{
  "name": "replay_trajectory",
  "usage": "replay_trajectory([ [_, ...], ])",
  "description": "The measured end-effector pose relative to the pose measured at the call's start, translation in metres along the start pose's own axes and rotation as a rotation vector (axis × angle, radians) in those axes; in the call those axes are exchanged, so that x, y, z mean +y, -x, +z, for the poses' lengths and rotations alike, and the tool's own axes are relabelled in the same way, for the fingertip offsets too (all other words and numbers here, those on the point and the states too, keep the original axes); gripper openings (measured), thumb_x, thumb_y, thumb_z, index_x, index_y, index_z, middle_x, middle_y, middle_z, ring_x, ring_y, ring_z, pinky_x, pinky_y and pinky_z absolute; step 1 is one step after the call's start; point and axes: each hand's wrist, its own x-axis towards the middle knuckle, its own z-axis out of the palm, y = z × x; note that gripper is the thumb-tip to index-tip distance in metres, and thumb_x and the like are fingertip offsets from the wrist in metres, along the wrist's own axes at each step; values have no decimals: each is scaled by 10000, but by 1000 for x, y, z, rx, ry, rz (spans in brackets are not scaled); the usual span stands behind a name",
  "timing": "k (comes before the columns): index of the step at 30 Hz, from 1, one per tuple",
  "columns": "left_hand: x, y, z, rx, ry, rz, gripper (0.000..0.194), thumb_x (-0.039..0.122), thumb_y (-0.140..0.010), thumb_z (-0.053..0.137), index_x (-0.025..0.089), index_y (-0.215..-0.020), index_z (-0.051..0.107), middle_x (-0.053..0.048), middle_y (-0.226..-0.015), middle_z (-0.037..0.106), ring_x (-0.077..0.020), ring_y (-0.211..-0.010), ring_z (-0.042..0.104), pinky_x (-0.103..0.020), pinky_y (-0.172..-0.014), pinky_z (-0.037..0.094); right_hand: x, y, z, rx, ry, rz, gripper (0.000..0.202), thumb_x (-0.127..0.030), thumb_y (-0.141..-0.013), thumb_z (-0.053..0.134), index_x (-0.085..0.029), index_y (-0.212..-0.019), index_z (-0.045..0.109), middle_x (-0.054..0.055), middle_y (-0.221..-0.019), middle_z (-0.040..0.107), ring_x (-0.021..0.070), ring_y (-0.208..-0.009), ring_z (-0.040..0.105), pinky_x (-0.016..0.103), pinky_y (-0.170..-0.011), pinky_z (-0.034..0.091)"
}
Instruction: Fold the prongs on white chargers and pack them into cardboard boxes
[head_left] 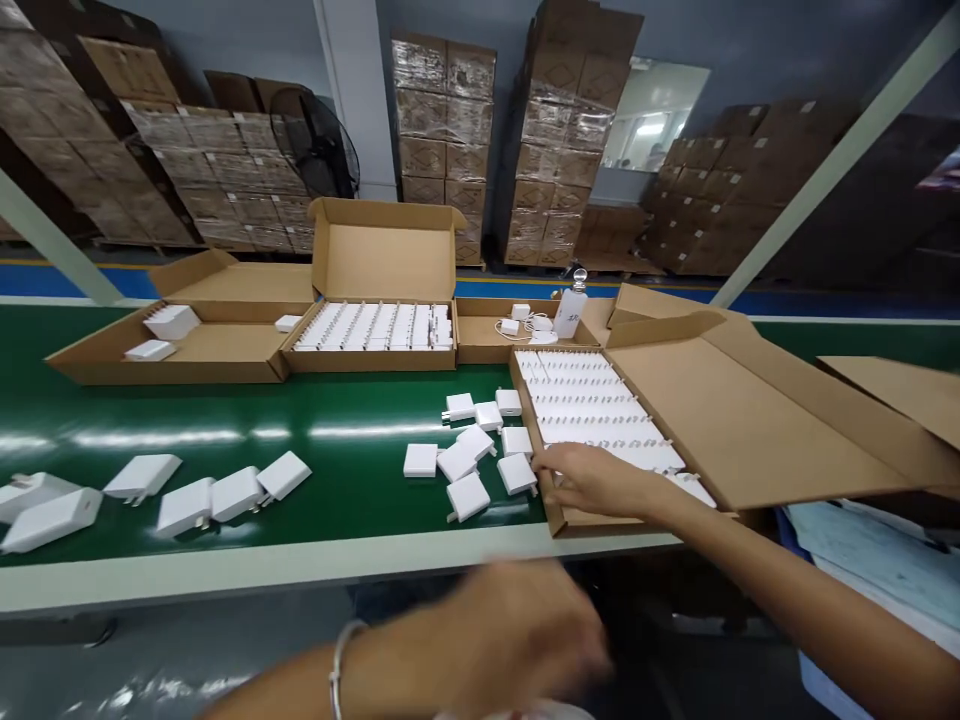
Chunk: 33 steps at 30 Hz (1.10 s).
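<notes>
My right hand [592,478] reaches into the near left corner of an open cardboard box [559,522] holding rows of white plug chargers [589,405] with metal prongs up. Its fingers are bent downward and look closed; whatever they hold is hidden. Below the table edge, my left hand [517,630], with a bracelet on the wrist, is smeared by motion, so its fingers cannot be read. Left of the box, several loose white chargers [467,495] lie in a cluster on the green work surface [337,500].
More loose chargers [185,507] lie at the left. Behind stand a filled charger box [367,362], a box with a few white pieces [172,372], and a box with cables and a clear bottle [570,312]. Stacked cartons [442,130] and a fan [315,145] stand beyond.
</notes>
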Motion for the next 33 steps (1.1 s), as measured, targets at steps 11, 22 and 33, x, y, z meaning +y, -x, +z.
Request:
replay_trajectory([
  [11, -167, 33, -57, 67, -650, -598, 548, 121, -627, 517, 172, -1162, 408, -99, -1040, 490, -249, -955, 475, -331, -754, 415, 8, -155, 36, 77, -28, -98, 531, -269, -769, 555, -147, -1237, 334, 125, -1069, 518, 217, -937, 520, 299, -726, 441],
  [22, -168, 61, -37, 585, -500, -685, 573, 460, -634, 618, 148, -1040, 360, -108, -1027, 473, -243, -942, 504, -292, -632, 437, -55, -191, 77, 116, -754, 244, 529, -599, -840, 183, -169, -1062, 395, 123, -1014, 552, 232, -843, 567, 364, -691, 446],
  [33, -161, 47, -61, 200, -280, -605, 898, 338, -642, 606, 218, -1357, 78, -122, -1386, 215, -280, -1090, 451, -313, -734, 442, 17, -203, 47, 181, -222, 282, 757, -120, -607, 619, -141, -1283, 280, 188, -1233, 379, 350, -1162, 298, 472, -922, 229],
])
